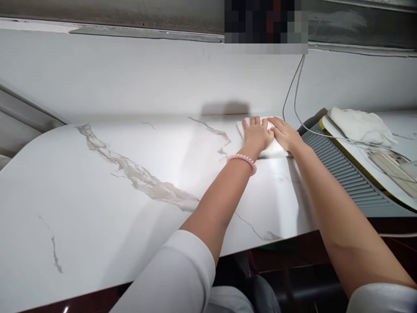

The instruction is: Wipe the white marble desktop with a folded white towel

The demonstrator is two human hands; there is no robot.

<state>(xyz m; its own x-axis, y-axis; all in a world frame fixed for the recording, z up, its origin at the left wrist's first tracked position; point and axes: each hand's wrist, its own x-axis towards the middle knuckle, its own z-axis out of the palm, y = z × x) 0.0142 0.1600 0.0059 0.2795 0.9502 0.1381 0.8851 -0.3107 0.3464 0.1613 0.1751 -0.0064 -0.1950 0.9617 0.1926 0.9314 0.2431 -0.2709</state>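
Note:
A folded white cloth (273, 148) lies against the marble-patterned white tabletop (156, 156), close to the wall. My left hand (257, 132) is pressed down over the cloth's left part, its fingers pointing to the wall. A pink coiled band (241, 160) circles that wrist. Over the upper right part of the cloth lies my right hand (286, 134), its fingers bent across the cloth and reaching toward the left hand. Both hands have hold of the cloth. Their palms and the cloth's underside are hidden.
To the right stands a ribbed grey curved panel (345, 167) beside a white surface, where another white cloth (361, 126) and a beige device (395, 171) lie. Thin cables (296, 91) hang from the ledge and run past my right hand. A white wall (146, 78) borders the tabletop.

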